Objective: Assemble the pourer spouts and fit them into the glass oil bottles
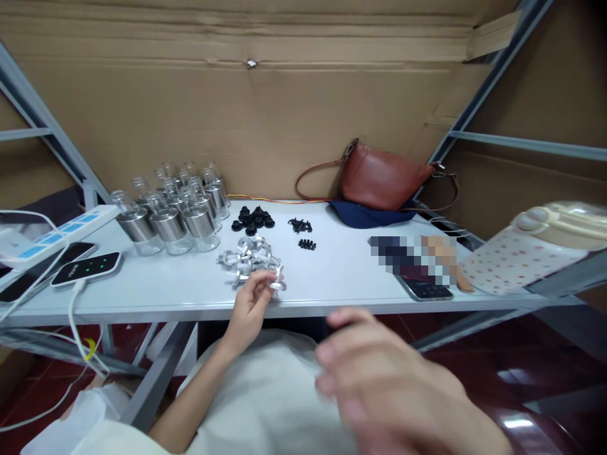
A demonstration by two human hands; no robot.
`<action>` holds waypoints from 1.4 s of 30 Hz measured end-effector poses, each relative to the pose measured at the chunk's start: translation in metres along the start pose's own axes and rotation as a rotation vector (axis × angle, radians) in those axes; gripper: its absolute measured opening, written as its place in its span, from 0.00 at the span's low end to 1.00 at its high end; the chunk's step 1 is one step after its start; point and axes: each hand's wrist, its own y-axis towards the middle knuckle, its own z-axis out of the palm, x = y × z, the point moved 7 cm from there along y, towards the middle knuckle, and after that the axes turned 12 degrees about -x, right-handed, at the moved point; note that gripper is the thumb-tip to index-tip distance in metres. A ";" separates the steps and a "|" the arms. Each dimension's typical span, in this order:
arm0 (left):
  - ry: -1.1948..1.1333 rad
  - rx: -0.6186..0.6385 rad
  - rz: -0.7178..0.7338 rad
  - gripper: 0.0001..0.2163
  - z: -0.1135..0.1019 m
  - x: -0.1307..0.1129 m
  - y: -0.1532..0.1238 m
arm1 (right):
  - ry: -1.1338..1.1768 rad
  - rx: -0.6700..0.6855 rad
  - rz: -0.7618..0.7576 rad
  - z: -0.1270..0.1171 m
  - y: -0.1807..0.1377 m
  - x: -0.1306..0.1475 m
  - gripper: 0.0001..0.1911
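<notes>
Between the thumb and fingers of my left hand [251,300] is a silver flanged metal part [279,282], held at the table's front edge. Just behind that hand lies a loose pile of similar silver parts [246,253]. My right hand [393,379] is raised near the camera, in front of the table, its fingers curled and blurred; whether it holds anything cannot be made out. Black flanged caps [253,218] sit in a cluster behind the silver pile. To their right are small black pieces [300,224] and a short row of black plugs [307,244].
Several glass bottles with steel sleeves [168,224] stand at left. Beside them are a power strip [66,234] and a white-edged device [86,269] with cables. A brown bag [384,177] rests on dark blue cloth [365,215]. A phone [427,289] and dotted jug [512,259] are at right.
</notes>
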 end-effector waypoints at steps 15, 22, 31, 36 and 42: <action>-0.002 0.117 -0.039 0.07 0.004 -0.002 0.001 | 0.039 0.036 0.361 0.051 -0.017 -0.130 0.03; 0.192 0.143 0.117 0.09 0.007 -0.009 0.001 | -0.078 -0.113 0.231 0.049 -0.020 -0.125 0.01; 0.283 0.273 0.130 0.07 0.029 -0.009 0.022 | -0.380 0.050 0.160 0.020 0.006 -0.147 0.08; 0.194 0.287 0.037 0.08 0.028 -0.002 0.023 | -0.916 0.148 0.110 0.011 0.013 -0.183 0.17; 0.091 0.296 -0.073 0.10 0.023 0.001 0.021 | -1.043 0.212 0.115 0.017 0.009 -0.189 0.18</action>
